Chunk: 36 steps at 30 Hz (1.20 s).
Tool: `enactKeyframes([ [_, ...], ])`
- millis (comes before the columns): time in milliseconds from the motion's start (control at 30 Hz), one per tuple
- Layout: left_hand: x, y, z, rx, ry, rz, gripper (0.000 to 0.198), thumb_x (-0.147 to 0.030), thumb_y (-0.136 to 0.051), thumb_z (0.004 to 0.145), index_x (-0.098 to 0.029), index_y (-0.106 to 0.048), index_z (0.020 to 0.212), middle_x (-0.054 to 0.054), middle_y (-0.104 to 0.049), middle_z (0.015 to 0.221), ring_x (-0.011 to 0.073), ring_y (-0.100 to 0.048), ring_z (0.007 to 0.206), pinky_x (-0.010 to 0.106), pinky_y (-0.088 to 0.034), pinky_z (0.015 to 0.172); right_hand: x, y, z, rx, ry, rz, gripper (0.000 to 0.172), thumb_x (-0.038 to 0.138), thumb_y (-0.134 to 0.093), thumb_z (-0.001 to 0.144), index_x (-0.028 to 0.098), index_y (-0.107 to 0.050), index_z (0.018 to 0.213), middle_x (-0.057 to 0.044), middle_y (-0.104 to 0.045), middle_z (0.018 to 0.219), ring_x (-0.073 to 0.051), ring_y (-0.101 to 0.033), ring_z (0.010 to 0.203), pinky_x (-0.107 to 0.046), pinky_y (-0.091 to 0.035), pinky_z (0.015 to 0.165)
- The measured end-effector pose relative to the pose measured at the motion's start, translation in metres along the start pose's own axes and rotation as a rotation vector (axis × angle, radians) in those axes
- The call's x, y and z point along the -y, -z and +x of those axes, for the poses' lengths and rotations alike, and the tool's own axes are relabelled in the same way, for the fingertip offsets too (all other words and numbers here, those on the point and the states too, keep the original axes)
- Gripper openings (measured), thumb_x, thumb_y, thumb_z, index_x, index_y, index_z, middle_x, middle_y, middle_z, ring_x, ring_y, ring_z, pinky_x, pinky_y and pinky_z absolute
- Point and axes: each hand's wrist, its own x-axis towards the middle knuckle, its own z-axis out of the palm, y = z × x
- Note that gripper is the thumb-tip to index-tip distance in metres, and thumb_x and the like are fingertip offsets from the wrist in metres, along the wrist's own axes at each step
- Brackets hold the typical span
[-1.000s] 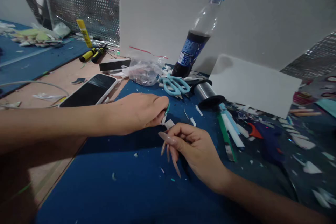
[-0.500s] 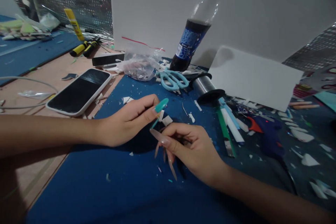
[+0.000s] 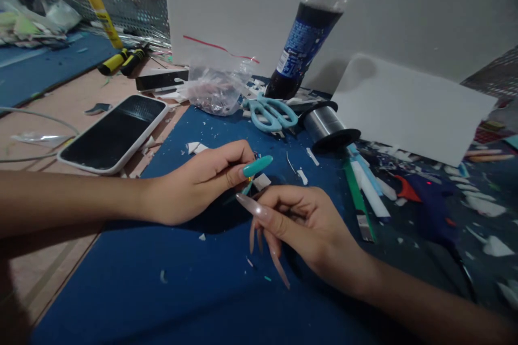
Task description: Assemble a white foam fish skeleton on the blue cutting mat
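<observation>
My left hand (image 3: 210, 180), with long teal nails, is closed in a pinch over the blue mat (image 3: 162, 291). A tiny yellow speck shows by its fingertips, but whatever they pinch is too small to name. Facing it, my right hand (image 3: 307, 226) has long pinkish nails, its thumb and index finger pressed together close to the left fingertips. Its other fingers curl below, and what the pinch holds, if anything, is hidden. Just behind the fingertips is a small white scrap (image 3: 262, 181); whether it is held or lies on the mat I cannot tell.
Light blue scissors (image 3: 269, 113), a wire spool (image 3: 327, 125), a plastic bag (image 3: 216, 89) and a dark drink bottle (image 3: 303, 43) stand behind. A phone (image 3: 115, 132) lies left. To the right are a glue gun (image 3: 429, 205), a green cutter (image 3: 356, 194) and white scraps.
The view has shifted slightly, so the bottle top leaves the frame and things at the sides sit farther outward. Both hands keep nearly the same pinch, with the fingertips still close together.
</observation>
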Motion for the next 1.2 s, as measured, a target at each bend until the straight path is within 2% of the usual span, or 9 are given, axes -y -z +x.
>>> enactKeyframes([
  [167,-0.0022,0.0007,0.0009,0.008,0.007,0.023,0.022,-0.027,-0.04,0.098,-0.017,-0.045,0.079,-0.005,-0.042,0.07,0.0075,-0.038,0.062,0.018,-0.035,0.056,0.0005,-0.0001,0.0012,-0.002,-0.003,-0.006,0.035,0.047,-0.066,0.08,0.017,-0.059,0.062,0.003,-0.053,0.044,-0.01,-0.051,0.043,-0.025,-0.044,0.049],
  [433,-0.0018,0.0005,0.0021,0.04,-0.011,0.043,0.019,-0.021,-0.039,0.098,-0.016,-0.046,0.082,-0.005,-0.046,0.072,0.0066,-0.041,0.064,0.017,-0.036,0.057,0.0005,-0.0006,-0.0003,0.004,-0.019,-0.002,0.036,0.047,-0.065,0.08,0.017,-0.058,0.062,0.004,-0.052,0.044,-0.009,-0.05,0.041,-0.024,-0.043,0.047],
  [700,-0.001,0.0007,0.0009,0.017,0.001,0.07,0.022,-0.028,-0.039,0.098,-0.017,-0.046,0.08,-0.004,-0.044,0.07,0.009,-0.04,0.061,0.02,-0.036,0.055,0.0005,-0.0006,0.0003,-0.006,-0.013,-0.011,0.032,0.043,-0.066,0.081,0.017,-0.06,0.062,0.004,-0.052,0.045,-0.009,-0.05,0.041,-0.025,-0.043,0.048],
  [1033,-0.0021,0.0008,0.0007,0.02,-0.008,0.087,0.022,-0.027,-0.039,0.098,-0.017,-0.047,0.081,-0.004,-0.045,0.07,0.0081,-0.041,0.061,0.019,-0.036,0.055,0.0012,0.0002,0.0015,-0.004,-0.024,-0.016,0.035,0.045,-0.067,0.08,0.017,-0.059,0.061,0.004,-0.052,0.044,-0.009,-0.05,0.038,-0.024,-0.042,0.046],
  [1200,-0.0001,0.0006,0.0013,0.025,-0.034,0.089,0.02,-0.025,-0.039,0.099,-0.017,-0.047,0.081,-0.004,-0.046,0.071,0.008,-0.042,0.062,0.019,-0.036,0.056,0.0013,0.0001,0.0006,-0.014,-0.013,-0.032,0.034,0.045,-0.066,0.081,0.017,-0.059,0.062,0.003,-0.052,0.044,-0.01,-0.052,0.043,-0.024,-0.042,0.046],
])
